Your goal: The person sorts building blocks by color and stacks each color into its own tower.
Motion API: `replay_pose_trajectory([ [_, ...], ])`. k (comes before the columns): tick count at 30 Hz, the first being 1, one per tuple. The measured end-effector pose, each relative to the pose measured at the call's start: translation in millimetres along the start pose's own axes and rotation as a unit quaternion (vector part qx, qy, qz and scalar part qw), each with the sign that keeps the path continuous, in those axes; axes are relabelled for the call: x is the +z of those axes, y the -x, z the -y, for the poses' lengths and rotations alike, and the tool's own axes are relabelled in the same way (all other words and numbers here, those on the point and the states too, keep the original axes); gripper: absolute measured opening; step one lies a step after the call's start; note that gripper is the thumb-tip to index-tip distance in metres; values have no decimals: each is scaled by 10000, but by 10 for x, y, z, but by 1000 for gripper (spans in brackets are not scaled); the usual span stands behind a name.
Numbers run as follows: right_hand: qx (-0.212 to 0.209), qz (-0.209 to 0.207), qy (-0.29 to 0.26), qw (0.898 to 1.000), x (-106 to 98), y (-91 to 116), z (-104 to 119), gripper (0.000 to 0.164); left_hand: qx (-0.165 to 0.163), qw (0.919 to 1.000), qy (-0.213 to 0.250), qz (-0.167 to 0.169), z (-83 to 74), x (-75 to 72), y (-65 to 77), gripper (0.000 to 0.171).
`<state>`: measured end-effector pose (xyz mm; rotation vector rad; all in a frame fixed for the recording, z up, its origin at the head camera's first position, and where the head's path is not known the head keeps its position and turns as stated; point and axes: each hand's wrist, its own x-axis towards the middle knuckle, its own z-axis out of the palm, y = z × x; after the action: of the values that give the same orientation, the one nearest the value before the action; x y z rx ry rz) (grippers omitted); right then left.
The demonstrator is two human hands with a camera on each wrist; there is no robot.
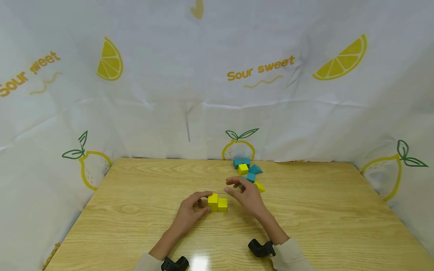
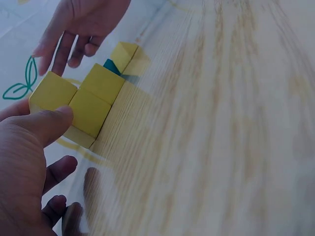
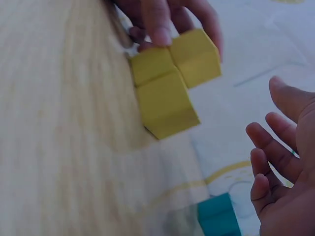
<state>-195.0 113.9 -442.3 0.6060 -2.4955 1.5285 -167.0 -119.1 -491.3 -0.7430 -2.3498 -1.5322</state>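
Note:
Two yellow cubes are stacked one on the other, and a third yellow cube [image 1: 222, 204] stands against the lower one's right side. My left hand [image 1: 189, 211] holds the stack from the left, with its thumb in front and a finger behind. In the left wrist view the thumb lies across the seam between the top cube [image 2: 53, 89] and the lower cube [image 2: 90, 112]. My right hand [image 1: 248, 196] hovers to the right of the cubes, fingers loosely bent and apart, with nothing in it. A blue block [image 3: 219, 216] appears below that hand in the right wrist view.
Behind the right hand lie several loose blocks: blue cubes [image 1: 238, 163], a yellow cube [image 1: 243, 169], a blue triangular block [image 1: 255, 169] and a yellow triangular block [image 1: 259, 187]. A white lemon-print cloth [image 1: 152, 124] hangs along the back edge of the wooden table [image 1: 135, 203].

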Motion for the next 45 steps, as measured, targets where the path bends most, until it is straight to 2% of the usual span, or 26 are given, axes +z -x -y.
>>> replay_pose_trajectory([
  [8,27,-693,329,9971,-257,-163,-129,28,132,9998,-25,-156,-63,11,-19,49],
  [11,130,-870,437,9952,-337,-205,-209,30,67,9999,-60,-141,-81,5,-19,49],
  [15,121,-977,615,9932,-442,-263,-310,30,-56,10000,-61,-40,-28,4,2,49],
  [24,337,-531,995,9930,-584,-474,-476,31,28,10000,-2,-1,18,-14,-9,48],
  [32,332,-98,1194,9922,-555,-590,-558,34,-24,10000,19,58,3,-16,-1,48],
  [45,296,88,1359,9902,-464,-646,-602,36,-57,9999,47,88,22,-8,14,49],
])
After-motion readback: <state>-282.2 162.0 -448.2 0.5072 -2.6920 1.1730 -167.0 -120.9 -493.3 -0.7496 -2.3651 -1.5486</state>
